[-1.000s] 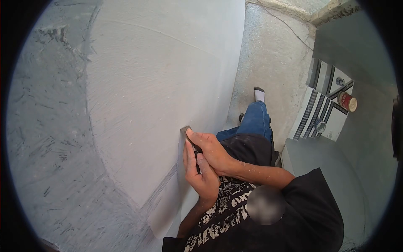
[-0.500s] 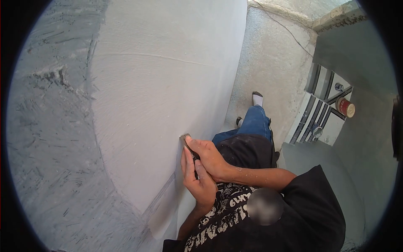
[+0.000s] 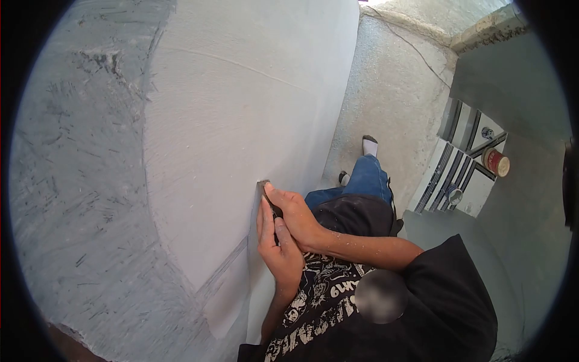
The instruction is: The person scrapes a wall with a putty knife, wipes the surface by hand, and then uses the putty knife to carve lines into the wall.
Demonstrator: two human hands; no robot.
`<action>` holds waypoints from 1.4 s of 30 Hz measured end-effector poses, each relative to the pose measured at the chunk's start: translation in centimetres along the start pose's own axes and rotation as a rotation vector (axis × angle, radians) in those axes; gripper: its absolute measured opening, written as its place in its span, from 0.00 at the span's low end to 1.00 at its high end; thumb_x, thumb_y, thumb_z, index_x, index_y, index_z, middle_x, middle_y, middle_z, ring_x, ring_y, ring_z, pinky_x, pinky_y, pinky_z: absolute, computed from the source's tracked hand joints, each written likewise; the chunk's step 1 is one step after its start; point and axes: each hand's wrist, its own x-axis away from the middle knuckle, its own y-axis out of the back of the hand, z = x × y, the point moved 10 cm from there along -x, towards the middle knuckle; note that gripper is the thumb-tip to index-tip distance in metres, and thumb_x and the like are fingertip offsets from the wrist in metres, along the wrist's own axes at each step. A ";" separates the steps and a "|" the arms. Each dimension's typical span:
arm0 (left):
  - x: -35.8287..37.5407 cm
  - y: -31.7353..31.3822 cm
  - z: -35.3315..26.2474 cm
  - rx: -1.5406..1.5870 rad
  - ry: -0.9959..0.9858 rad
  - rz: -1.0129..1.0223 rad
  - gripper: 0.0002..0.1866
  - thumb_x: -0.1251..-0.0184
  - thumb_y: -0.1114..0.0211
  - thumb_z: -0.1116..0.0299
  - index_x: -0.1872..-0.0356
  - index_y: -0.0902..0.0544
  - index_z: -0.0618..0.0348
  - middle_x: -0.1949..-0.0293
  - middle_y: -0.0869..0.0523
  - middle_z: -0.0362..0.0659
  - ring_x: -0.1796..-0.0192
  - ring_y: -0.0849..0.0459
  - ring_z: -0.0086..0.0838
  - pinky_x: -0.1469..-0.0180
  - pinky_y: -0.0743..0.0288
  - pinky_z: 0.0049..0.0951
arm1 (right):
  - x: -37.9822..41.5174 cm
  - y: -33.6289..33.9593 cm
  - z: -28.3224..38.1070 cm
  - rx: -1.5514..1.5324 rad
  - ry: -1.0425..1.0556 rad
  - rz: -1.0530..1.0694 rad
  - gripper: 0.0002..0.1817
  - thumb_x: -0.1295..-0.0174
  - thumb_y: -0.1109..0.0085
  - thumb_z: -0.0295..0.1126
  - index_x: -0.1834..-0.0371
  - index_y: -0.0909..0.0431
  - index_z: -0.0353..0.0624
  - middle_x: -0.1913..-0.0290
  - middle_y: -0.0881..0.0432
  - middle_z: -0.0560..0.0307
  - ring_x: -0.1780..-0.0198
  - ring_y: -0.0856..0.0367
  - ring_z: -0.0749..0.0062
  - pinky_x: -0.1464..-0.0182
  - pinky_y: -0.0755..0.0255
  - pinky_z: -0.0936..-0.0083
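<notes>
Both my hands meet at a pale wall point(image 3: 205, 133), close together around a narrow, dark-handled trowel point(image 3: 276, 210). Its flat side is seen nearly edge-on, and its tip touches or almost touches the wall; most of the tool is hidden by fingers. My right hand point(image 3: 298, 218) wraps the upper part, thumb stretched towards the tip. Just below, my left hand point(image 3: 280, 250) closes round the lower part, its fingers lying along the wall side. White specks dot the right forearm.
Rougher grey plaster point(image 3: 90, 169) with dark streaks borders the smooth patch on the left. On the concrete floor point(image 3: 398, 78) runs a thin cable. At the right, striped boards point(image 3: 446, 172) carry a red bucket point(image 3: 496, 161) and small round containers.
Both hands, still closed on the trowel, have moved slightly up in view. The wall's marks have shifted up and to the right as the camera moved.
</notes>
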 end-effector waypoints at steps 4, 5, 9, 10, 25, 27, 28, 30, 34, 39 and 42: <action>0.1 0.1 -0.2 0.011 0.011 0.006 0.23 0.27 0.54 0.78 0.33 0.31 0.75 0.33 0.27 0.61 0.31 0.27 0.47 0.30 0.36 0.40 | 0.3 0.0 -0.1 -0.013 0.003 0.006 0.19 0.24 0.52 0.47 0.67 0.24 0.45 0.71 0.26 0.69 0.69 0.30 0.87 0.68 0.32 0.86; 0.2 0.1 -0.2 0.014 0.002 0.009 0.23 0.27 0.54 0.77 0.33 0.31 0.75 0.33 0.27 0.61 0.31 0.27 0.48 0.30 0.36 0.40 | 0.3 -0.1 0.0 -0.013 0.004 0.011 0.19 0.24 0.52 0.48 0.67 0.25 0.45 0.71 0.26 0.69 0.69 0.30 0.87 0.68 0.32 0.86; 0.0 0.1 -0.7 -0.026 -0.041 0.022 0.24 0.29 0.53 0.79 0.33 0.31 0.74 0.33 0.27 0.61 0.31 0.27 0.45 0.30 0.36 0.39 | 0.1 0.2 -0.1 0.025 0.009 -0.021 0.20 0.24 0.52 0.48 0.69 0.25 0.45 0.71 0.26 0.69 0.70 0.31 0.87 0.68 0.33 0.85; -0.1 0.1 -0.8 -0.026 -0.035 0.023 0.24 0.29 0.53 0.79 0.33 0.31 0.74 0.33 0.27 0.60 0.31 0.27 0.46 0.30 0.36 0.39 | 0.3 0.1 0.3 0.019 0.009 -0.018 0.20 0.24 0.53 0.47 0.69 0.25 0.45 0.71 0.26 0.69 0.70 0.31 0.86 0.69 0.33 0.84; -0.1 0.3 -0.3 -0.006 -0.039 0.042 0.23 0.27 0.53 0.77 0.32 0.32 0.74 0.33 0.27 0.62 0.31 0.28 0.49 0.30 0.35 0.41 | 0.0 0.4 -0.5 0.025 0.021 -0.038 0.20 0.24 0.52 0.48 0.68 0.25 0.45 0.71 0.27 0.70 0.70 0.33 0.88 0.68 0.33 0.84; -0.2 0.2 -0.5 -0.016 -0.049 0.040 0.23 0.28 0.53 0.79 0.33 0.31 0.75 0.33 0.26 0.61 0.31 0.27 0.46 0.31 0.35 0.39 | -0.1 0.5 -0.4 0.020 0.031 -0.043 0.20 0.24 0.52 0.48 0.68 0.25 0.45 0.71 0.27 0.70 0.70 0.33 0.88 0.69 0.33 0.84; -0.3 0.3 -0.3 -0.016 -0.048 0.045 0.23 0.28 0.53 0.79 0.33 0.31 0.75 0.33 0.27 0.61 0.31 0.27 0.46 0.31 0.35 0.39 | -0.1 0.3 -0.3 0.017 0.039 -0.044 0.20 0.24 0.52 0.48 0.68 0.25 0.45 0.71 0.27 0.70 0.70 0.32 0.88 0.69 0.33 0.84; -0.3 0.3 0.0 -0.015 -0.045 0.051 0.23 0.28 0.53 0.79 0.33 0.31 0.75 0.33 0.27 0.61 0.31 0.27 0.46 0.31 0.35 0.39 | -0.1 0.4 -0.2 0.015 0.042 -0.045 0.20 0.24 0.52 0.48 0.68 0.25 0.45 0.71 0.27 0.70 0.70 0.32 0.89 0.69 0.33 0.84; -0.4 0.3 -0.5 -0.018 -0.045 0.046 0.23 0.28 0.53 0.79 0.33 0.31 0.75 0.34 0.26 0.61 0.32 0.26 0.46 0.31 0.34 0.39 | -0.1 0.2 0.1 0.020 0.042 -0.038 0.20 0.24 0.52 0.47 0.68 0.25 0.45 0.71 0.26 0.70 0.70 0.32 0.88 0.70 0.33 0.84; -0.3 0.4 0.2 0.025 -0.034 0.030 0.23 0.28 0.53 0.79 0.33 0.30 0.74 0.34 0.25 0.61 0.33 0.26 0.46 0.31 0.34 0.38 | -0.1 0.3 -0.1 0.032 0.069 -0.033 0.21 0.24 0.52 0.48 0.69 0.25 0.45 0.71 0.26 0.69 0.70 0.31 0.88 0.70 0.33 0.84; 0.1 0.9 0.2 0.022 -0.062 0.040 0.23 0.28 0.53 0.79 0.33 0.30 0.73 0.34 0.25 0.60 0.33 0.25 0.45 0.32 0.34 0.38 | 0.1 -0.2 0.0 0.048 0.085 -0.033 0.21 0.24 0.52 0.49 0.68 0.25 0.44 0.71 0.26 0.69 0.69 0.31 0.87 0.69 0.33 0.84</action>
